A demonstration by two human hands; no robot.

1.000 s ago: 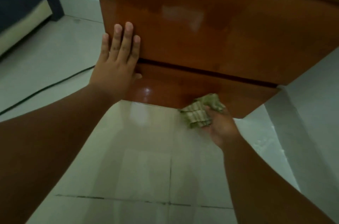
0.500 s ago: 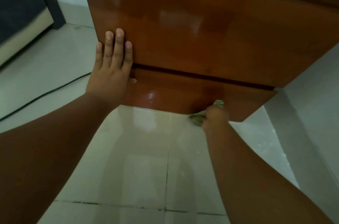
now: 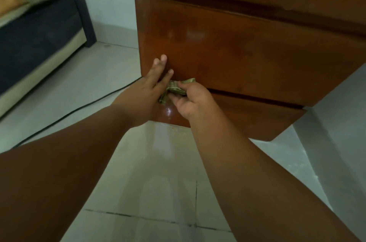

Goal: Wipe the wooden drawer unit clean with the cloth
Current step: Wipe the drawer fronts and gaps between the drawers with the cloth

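Note:
The wooden drawer unit (image 3: 247, 49) fills the upper right, glossy brown, with dark gaps between its drawer fronts. A crumpled green striped cloth (image 3: 174, 89) is bunched between my two hands at the unit's lower left corner. My right hand (image 3: 192, 101) grips the cloth with curled fingers. My left hand (image 3: 146, 91) lies beside it with its fingers stretched out against the drawer front, touching the cloth's left side. Whether the left hand also holds the cloth I cannot tell.
Pale floor tiles (image 3: 158, 182) lie below the unit. A black cable (image 3: 79, 107) runs across the floor on the left. A dark bed frame with a mattress (image 3: 39, 30) stands at the far left. A white wall (image 3: 336, 123) borders the unit's right side.
My right hand has carried the cloth up and left from the bottom drawer's lower edge to meet my left hand. The left hand has turned and slid down a little. The view has tilted upward.

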